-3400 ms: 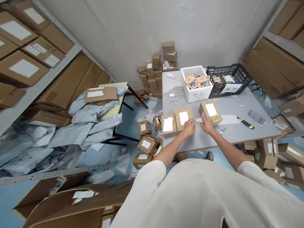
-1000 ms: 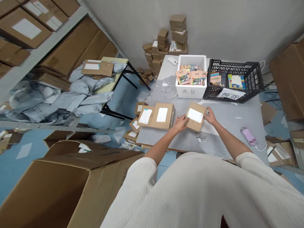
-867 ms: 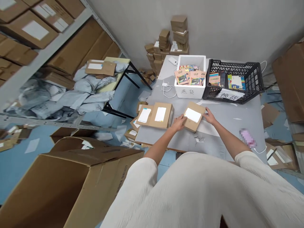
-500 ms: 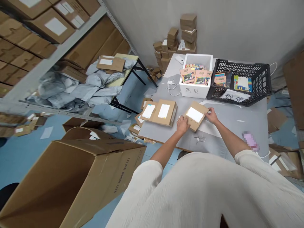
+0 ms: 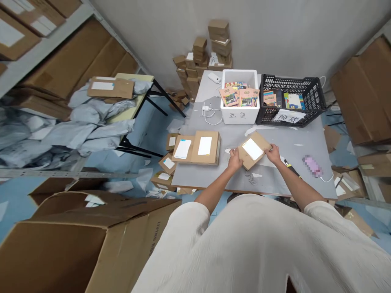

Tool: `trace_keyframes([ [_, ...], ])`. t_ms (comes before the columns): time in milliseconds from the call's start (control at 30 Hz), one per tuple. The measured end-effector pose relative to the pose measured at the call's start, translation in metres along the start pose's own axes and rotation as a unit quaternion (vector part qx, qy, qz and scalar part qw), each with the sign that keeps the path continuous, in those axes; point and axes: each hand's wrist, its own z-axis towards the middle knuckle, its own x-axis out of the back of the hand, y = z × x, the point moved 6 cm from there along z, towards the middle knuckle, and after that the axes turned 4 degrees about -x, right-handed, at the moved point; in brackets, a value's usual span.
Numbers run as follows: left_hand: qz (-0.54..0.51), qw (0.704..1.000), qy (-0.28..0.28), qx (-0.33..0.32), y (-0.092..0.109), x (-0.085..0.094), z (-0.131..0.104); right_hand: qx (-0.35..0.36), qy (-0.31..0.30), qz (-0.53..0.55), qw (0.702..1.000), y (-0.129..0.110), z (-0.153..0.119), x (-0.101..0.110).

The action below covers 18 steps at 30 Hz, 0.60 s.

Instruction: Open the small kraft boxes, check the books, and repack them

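Observation:
A small brown cardboard package (image 5: 249, 160) with a white label is held tilted over the grey table (image 5: 226, 175). My left hand (image 5: 235, 160) grips its left edge, fingers closed on it. At the opposite corner, my right hand (image 5: 273, 154) pinches the cardboard. Left of my hands lie two brown packages side by side, one (image 5: 197, 158) partly against the other (image 5: 179, 158), both with white labels. A cutter (image 5: 291, 167), dark with yellow, lies partly behind my right forearm.
A white foam box (image 5: 240, 115) and a black crate (image 5: 316, 101), both with booklets, stand at the table's back. A blurred pink object (image 5: 312, 165) lies right. Large open carton (image 5: 128, 244) at lower left; grey bags (image 5: 70, 132) beyond.
The view has turned to the right, so the table and shelf sit further left in the picture. The cutter now shows beside my right forearm. Both hands still hold the package.

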Motion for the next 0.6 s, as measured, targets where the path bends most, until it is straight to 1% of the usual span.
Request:
trace_keyframes([
  [167, 0.026, 0.997, -0.045, -0.055, 0.025, -0.017, 0.017, -0.056, 0.061, -0.003, 0.997, 0.035, -0.036, 0.033],
  [267, 0.043, 0.993, -0.074, -0.081, 0.037, -0.028, 0.022, -0.097, 0.081, 0.002, 0.992, 0.053, -0.056, 0.046],
  [333, 0.048, 0.991, -0.084, -0.091, 0.043, -0.034, 0.022, -0.116, 0.092, 0.005, 0.989, 0.061, -0.065, 0.053],
  [467, 0.047, 0.989, -0.100, -0.095, 0.051, -0.050, 0.017, -0.145, 0.108, -0.002, 0.984, 0.073, -0.077, 0.066],
  [600, 0.033, 0.988, -0.102, -0.109, 0.062, -0.062, 0.010, -0.157, 0.126, -0.003, 0.980, 0.083, -0.079, 0.082],
])
